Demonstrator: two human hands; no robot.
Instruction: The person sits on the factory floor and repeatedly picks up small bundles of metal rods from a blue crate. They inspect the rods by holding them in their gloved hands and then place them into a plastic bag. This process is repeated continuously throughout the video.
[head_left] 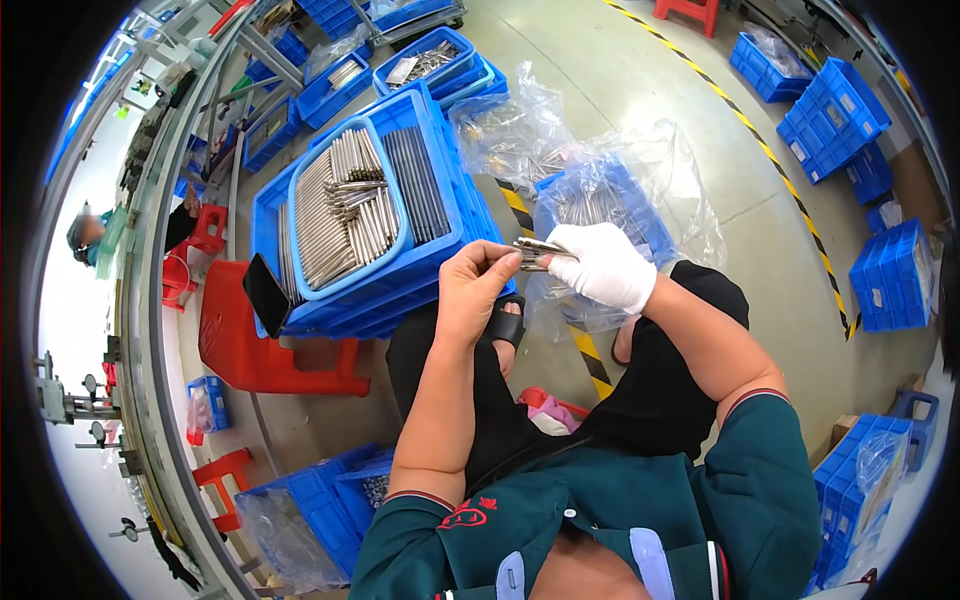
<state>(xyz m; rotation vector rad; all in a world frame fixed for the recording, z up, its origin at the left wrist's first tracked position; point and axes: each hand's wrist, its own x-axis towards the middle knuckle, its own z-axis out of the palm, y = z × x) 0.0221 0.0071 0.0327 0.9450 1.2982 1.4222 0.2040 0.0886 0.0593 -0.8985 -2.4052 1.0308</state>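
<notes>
White-gloved right hand (603, 266) and bare left hand (475, 285) both pinch small bundle of metal rods (535, 253) above lap; rod-filled blue tray (350, 205) beside.

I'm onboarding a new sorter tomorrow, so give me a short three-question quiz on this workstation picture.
1. True or false: the right hand wears a white glove while the left hand is bare.
2. What do both hands hold between them? A) a phone B) a small bundle of metal rods C) a red stool
3. Fill in: the light blue tray of metal rods sits on a stack of blue ____.

Key:
1. True
2. B
3. crates
</notes>
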